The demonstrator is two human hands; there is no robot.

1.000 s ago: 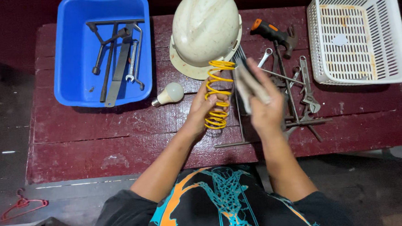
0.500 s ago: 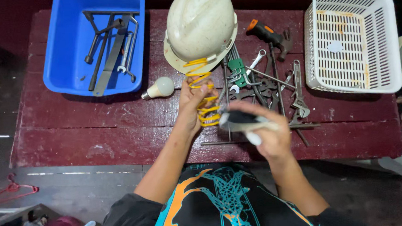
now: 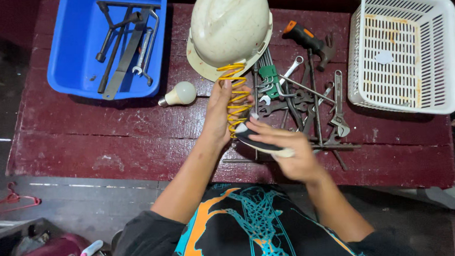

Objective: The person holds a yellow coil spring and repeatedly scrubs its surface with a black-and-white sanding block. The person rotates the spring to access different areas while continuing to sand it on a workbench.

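Gripping the yellow coil spring (image 3: 234, 97) steady, the left hand (image 3: 217, 113) should hold firm while the right hand (image 3: 291, 153) rubs its clasped dark pad (image 3: 256, 141) evenly near mid-frame.

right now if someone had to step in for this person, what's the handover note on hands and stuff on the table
Left hand: gripping the yellow coil spring, held up over the dark red table.
Right hand: holds a dark flat piece against the spring's lower end; what it is cannot be told.
Spring's top end lies by the rim of the white hard hat.
Loose wrenches and bars lie just right of the spring; light bulb to its left.
Blue tub at far left has a few tools in it; white basket at far right holds no tools.
Done: some tools already lie in the tub. Left: the pile lies unsorted on the table.
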